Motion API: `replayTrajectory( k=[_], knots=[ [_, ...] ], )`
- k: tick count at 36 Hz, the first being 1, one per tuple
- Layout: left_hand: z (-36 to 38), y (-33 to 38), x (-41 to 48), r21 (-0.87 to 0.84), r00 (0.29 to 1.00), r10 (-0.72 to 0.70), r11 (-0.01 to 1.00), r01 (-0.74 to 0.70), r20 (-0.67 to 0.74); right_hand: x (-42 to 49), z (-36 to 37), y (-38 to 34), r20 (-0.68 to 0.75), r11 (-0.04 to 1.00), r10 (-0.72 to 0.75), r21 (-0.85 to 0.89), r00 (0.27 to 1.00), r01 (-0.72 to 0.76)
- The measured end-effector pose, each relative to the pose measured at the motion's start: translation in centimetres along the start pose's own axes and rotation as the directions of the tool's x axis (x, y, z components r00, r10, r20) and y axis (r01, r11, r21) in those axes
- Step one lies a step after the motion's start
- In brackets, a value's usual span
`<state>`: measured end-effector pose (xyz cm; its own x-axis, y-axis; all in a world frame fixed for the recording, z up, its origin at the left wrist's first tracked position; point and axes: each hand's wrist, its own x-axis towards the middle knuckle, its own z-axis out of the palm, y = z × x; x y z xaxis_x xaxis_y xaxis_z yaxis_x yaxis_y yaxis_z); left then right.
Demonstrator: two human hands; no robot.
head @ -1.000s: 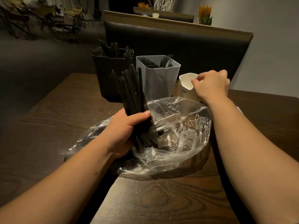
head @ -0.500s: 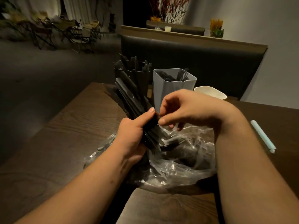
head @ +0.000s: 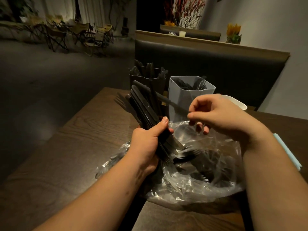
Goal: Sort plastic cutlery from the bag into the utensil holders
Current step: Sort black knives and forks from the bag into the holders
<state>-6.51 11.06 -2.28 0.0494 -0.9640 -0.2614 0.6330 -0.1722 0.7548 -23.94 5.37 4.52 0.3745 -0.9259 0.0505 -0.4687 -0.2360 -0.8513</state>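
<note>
black holder (head: 148,81) and grey holder (head: 181,100) stocked with black cutlery; white holder (head: 237,102), contents hidden. clear bag (head: 215,185) holds loose forks. my left hand (head: 146,144) grips a cutlery bundle (head: 143,104); my right hand (head: 221,114) pinches a single piece (head: 173,104). dark wood table (head: 80,147); padded bench (head: 216,64) behind.
</note>
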Motion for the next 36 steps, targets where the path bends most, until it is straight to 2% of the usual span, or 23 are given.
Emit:
replayTrajectory(
  k=[3,7,9,11,14,17,22,25,30,34,36],
  knots=[
    [-0.1,0.0,0.1,-0.038,1.0,-0.003,0.999,0.004,0.023,0.1,-0.3,-0.4,-0.255,0.989,-0.101,0.079,0.962,0.125],
    [-0.1,0.1,0.3,-0.146,0.997,-0.022,0.989,0.033,0.078,0.3,0.0,-0.9,-0.498,0.947,-0.169,0.158,0.851,0.28],
    [-0.2,0.2,0.5,-0.193,0.995,-0.033,0.98,0.051,0.095,0.9,0.5,-1.2,-0.603,0.928,-0.191,0.145,0.774,0.342],
    [-0.2,0.2,0.5,-0.21,0.994,-0.045,0.975,0.066,0.103,2.1,0.9,-1.4,-0.695,0.923,-0.217,0.082,0.686,0.375],
    [-0.2,0.3,0.5,-0.186,0.996,-0.048,0.981,0.061,0.074,4.6,0.9,-1.8,-0.766,0.917,-0.323,-0.11,0.555,0.383],
    [-0.3,0.4,0.7,-0.154,0.997,-0.037,0.987,0.048,0.074,6.8,1.0,-2.9,-0.754,0.888,-0.438,-0.277,0.49,0.367],
    [-0.6,0.5,0.9,-0.04,0.999,-0.004,0.999,0.006,0.038,9.8,0.9,-4.2,-0.651,0.821,-0.564,-0.509,0.508,0.258],
    [-0.6,0.4,0.8,-0.003,0.998,0.032,0.999,-0.032,0.056,11.1,1.3,-4.8,-0.591,0.786,-0.586,-0.58,0.555,0.212],
    [-0.7,0.1,0.9,0.116,0.992,0.085,0.989,-0.096,0.092,12.6,2.4,-5.4,-0.493,0.781,-0.511,-0.609,0.704,0.141],
    [-0.6,0.1,0.7,0.12,0.989,0.066,0.989,-0.082,0.131,13.4,3.3,-5.3,-0.38,0.734,-0.399,-0.678,0.834,0.042],
    [-0.6,0.0,0.7,0.125,0.987,0.064,0.989,-0.083,0.149,13.4,3.5,-5.2,-0.307,0.622,-0.351,-0.782,0.885,-0.025]
  ],
)
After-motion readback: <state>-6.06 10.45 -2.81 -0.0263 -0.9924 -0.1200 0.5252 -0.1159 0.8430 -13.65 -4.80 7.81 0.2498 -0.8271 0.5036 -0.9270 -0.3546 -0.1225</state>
